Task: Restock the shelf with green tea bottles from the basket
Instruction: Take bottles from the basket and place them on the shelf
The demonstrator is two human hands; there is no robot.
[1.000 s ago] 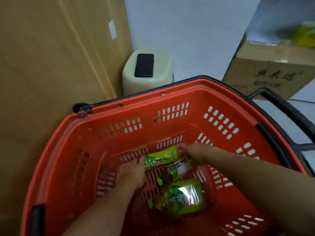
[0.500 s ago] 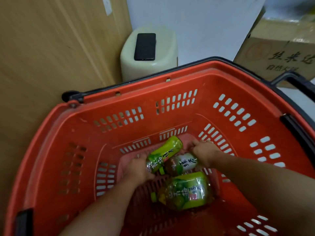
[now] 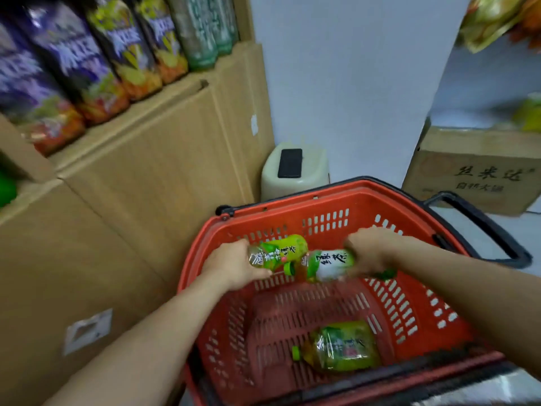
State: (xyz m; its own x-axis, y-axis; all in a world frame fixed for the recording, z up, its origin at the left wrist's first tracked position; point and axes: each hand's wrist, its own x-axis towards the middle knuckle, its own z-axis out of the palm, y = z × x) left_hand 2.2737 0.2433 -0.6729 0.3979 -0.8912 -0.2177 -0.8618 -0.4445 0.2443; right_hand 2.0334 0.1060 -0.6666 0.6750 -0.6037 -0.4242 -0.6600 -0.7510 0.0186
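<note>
Both hands have come up off the basket floor since half a second ago, and each has brought a bottle with it. The green-labelled bottle (image 3: 278, 251) is now in the air at about rim height, with the left hand (image 3: 231, 265) wrapped round its left end, fingers curled tight on it. The white-and-green bottle (image 3: 329, 263) hangs just beside it, and the right hand (image 3: 369, 250) is clamped round its right end. Both bottles lie on their sides, long axes running roughly left to right. Their free ends nearly meet in the gap between the two sets of fingers, where a green cap (image 3: 289, 268) shows; it looks like the right-hand bottle's, but blur leaves that unsure.

A third bottle (image 3: 341, 345) lies below the fingers and back toward the wearer, flat on the floor of the basket (image 3: 199, 244) with its cap to the left, touched by neither hand.

Up and well to the left of the fingers, stocked drinks (image 3: 123, 54) stand on cardboard boxes (image 3: 146, 171). The left hand is the nearer one, so its bottle would probably go up first. Since each bottle is held sideways by one end, my guess is each will need turning upright on the way. The free ends are close together and could knock.
</note>
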